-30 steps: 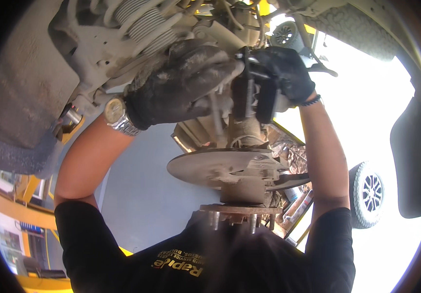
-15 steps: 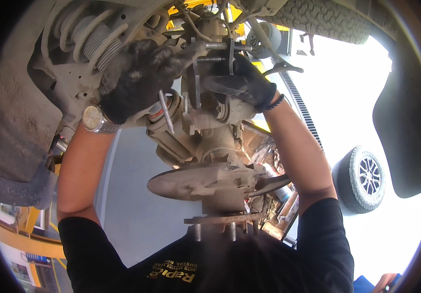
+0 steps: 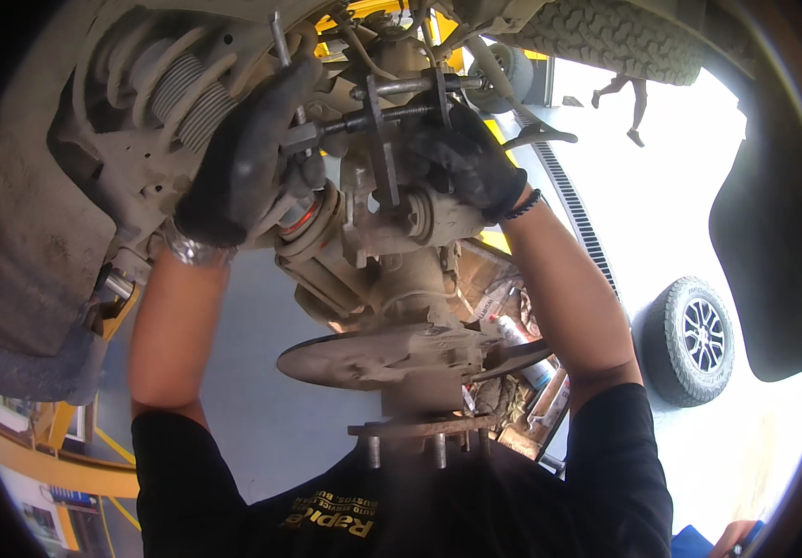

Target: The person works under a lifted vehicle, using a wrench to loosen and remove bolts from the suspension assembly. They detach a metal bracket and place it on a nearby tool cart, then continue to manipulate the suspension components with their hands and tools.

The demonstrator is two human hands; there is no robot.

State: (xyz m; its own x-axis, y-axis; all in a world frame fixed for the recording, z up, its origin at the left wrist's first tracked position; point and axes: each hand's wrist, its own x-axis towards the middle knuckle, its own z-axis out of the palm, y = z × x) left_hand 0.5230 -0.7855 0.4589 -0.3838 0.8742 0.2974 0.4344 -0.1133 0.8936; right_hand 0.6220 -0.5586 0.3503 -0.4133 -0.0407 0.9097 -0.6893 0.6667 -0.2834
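Observation:
A steel screw puller (image 3: 381,153) with two flat side plates sits among the suspension parts, joined by a rod and a threaded screw. My left hand (image 3: 247,158), in a black glove, is closed around the cross bar (image 3: 279,42) at the screw's left end, beside the hexagonal screw head (image 3: 300,139). The bar's upper end points up past my thumb. My right hand (image 3: 464,158), also gloved, is closed at the puller's right plate; its fingertips are partly hidden. Below lie a dusty hub assembly (image 3: 410,284) and a brake disc (image 3: 354,358).
A coil spring (image 3: 187,98) is at upper left, beside the wheel-arch liner (image 3: 19,214). A studded flange (image 3: 419,428) stands close to my chest. Tools and rags fill a tray (image 3: 550,409) below my right forearm. A loose wheel (image 3: 691,341) rests on the floor; a person's legs (image 3: 638,107) show beyond.
The cross bar has turned from hanging downward to pointing up. My left hand has shifted from lying over the screw to gripping around the bar. My right hand stays nearly in place.

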